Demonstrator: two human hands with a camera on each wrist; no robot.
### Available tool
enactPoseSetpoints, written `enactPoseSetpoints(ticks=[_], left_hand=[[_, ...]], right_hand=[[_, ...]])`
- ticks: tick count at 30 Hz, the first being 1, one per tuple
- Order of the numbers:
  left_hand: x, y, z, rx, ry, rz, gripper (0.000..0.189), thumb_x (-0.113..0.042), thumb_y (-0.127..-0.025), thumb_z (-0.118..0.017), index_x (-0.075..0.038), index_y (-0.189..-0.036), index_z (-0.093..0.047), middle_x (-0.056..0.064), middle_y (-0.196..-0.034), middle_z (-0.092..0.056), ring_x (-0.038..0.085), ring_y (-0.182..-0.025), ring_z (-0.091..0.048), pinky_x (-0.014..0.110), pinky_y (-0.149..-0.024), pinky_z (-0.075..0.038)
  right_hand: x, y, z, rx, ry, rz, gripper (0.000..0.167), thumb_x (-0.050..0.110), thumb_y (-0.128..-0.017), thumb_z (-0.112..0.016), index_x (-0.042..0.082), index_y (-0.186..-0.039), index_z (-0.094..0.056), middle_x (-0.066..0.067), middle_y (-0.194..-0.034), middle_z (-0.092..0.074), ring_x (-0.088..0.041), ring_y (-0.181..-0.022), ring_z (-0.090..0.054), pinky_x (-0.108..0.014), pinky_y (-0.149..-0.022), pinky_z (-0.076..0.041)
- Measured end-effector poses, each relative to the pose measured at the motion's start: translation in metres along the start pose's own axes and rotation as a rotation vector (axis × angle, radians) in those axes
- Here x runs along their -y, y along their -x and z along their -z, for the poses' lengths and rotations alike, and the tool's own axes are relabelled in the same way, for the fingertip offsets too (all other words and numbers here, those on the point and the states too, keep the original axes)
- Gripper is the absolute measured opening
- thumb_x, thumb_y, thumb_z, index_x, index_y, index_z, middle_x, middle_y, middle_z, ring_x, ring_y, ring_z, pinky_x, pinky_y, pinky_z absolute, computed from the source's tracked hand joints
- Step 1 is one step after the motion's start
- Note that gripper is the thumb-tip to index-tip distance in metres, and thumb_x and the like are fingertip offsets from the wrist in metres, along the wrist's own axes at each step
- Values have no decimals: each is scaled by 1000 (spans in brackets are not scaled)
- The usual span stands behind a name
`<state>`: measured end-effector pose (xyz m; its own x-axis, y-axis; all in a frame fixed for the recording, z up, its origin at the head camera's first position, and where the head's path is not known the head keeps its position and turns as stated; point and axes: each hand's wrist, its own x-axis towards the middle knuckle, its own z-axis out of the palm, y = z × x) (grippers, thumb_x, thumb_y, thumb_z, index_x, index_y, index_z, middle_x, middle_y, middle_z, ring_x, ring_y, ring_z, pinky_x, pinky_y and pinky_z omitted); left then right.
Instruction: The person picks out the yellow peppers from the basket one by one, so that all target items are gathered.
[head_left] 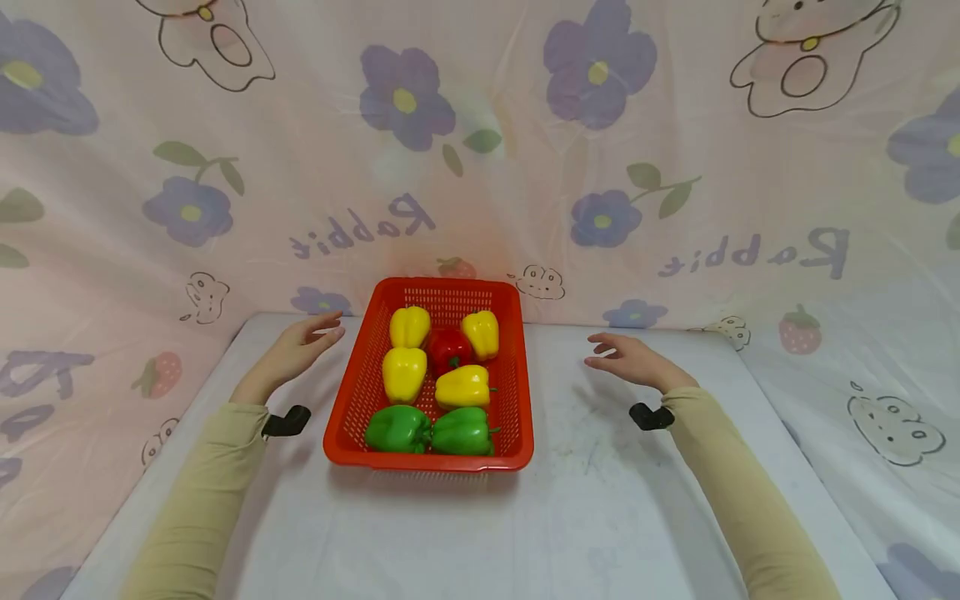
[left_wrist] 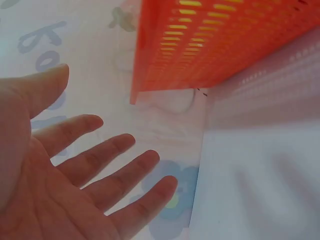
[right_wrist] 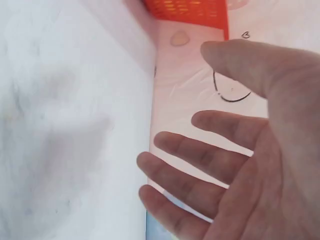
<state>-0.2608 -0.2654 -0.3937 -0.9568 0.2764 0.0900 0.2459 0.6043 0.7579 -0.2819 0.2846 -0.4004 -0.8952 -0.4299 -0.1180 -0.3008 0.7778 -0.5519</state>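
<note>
A red plastic basket [head_left: 527,417] with perforated walls stands on the white table between the two hands. Inside lie several yellow bell peppers [head_left: 405,375], a red bell pepper [head_left: 448,348] in the middle, and two green bell peppers [head_left: 397,429] along the near side. My left hand [head_left: 300,348] hovers just left of the basket, palm towards it, fingers spread and holding nothing. Farther off on the other side, my right hand [head_left: 630,360] hangs over the table with its fingers apart, also holding nothing. Both wrist views show bare palms, with the basket's wall beyond the fingers.
Behind the white table [head_left: 600,517] hangs a pale pink curtain [head_left: 495,183] printed with flowers, rabbits and lettering. It also runs down both sides. A black wrist mount [head_left: 287,421] sits on the left wrist, and a similar mount [head_left: 650,417] on the right.
</note>
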Motion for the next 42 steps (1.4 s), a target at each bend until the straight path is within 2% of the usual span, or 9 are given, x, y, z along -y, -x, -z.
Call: enactPoseSetpoints(ticks=[5,9,14,18,26,35,42], left_hand=[[-2,3,0,29,118,-5,54,-23,-102,-47,3,-147,-31,32,-139,-40,47,-122,-45,56,-93,-44],[0,5,1,56,208,14,56,-25,-101,-50,1,-147,-31,29,-142,-38,45,-123,-44,53,-92,-46],[2,8,3,84,324,47,58,-29,-101,-49,-1,-148,-30,28,-144,-36,45,-124,-43,50,-94,-45],[0,11,5,113,390,57,57,-27,-103,-46,0,-149,-28,30,-144,-34,47,-125,-41,49,-95,-44],[-8,17,8,131,421,80,58,-31,-103,-45,-1,-149,-27,30,-143,-34,47,-124,-42,45,-94,-47],[-11,19,6,161,467,103,59,-25,-102,-49,3,-148,-25,32,-143,-33,51,-124,-39,48,-91,-48],[-15,15,0,191,452,150,63,-27,-99,-54,2,-147,-26,29,-141,-39,43,-119,-50,46,-88,-51]], right_hand=[[3,1,0,13,-66,-6,57,37,-96,-56,1,-139,-44,-23,-129,-53,-43,-117,-50,-54,-94,-43],[8,3,3,31,-112,-6,57,38,-97,-55,3,-141,-42,-20,-129,-54,-39,-120,-48,-54,-97,-40],[19,7,12,61,-242,7,54,30,-98,-55,4,-143,-39,-20,-132,-52,-32,-114,-56,-49,-95,-44],[27,10,20,62,-340,31,52,26,-99,-53,4,-143,-37,-21,-135,-49,-33,-114,-56,-47,-96,-45],[42,14,29,48,-397,43,49,29,-100,-52,10,-143,-39,-16,-136,-48,-33,-118,-53,-50,-99,-41],[63,12,34,42,-485,118,48,27,-99,-54,10,-142,-41,-12,-134,-52,-25,-114,-56,-43,-97,-45],[85,6,34,55,-517,141,47,30,-97,-57,15,-141,-45,-8,-133,-53,-23,-114,-57,-43,-97,-45]])
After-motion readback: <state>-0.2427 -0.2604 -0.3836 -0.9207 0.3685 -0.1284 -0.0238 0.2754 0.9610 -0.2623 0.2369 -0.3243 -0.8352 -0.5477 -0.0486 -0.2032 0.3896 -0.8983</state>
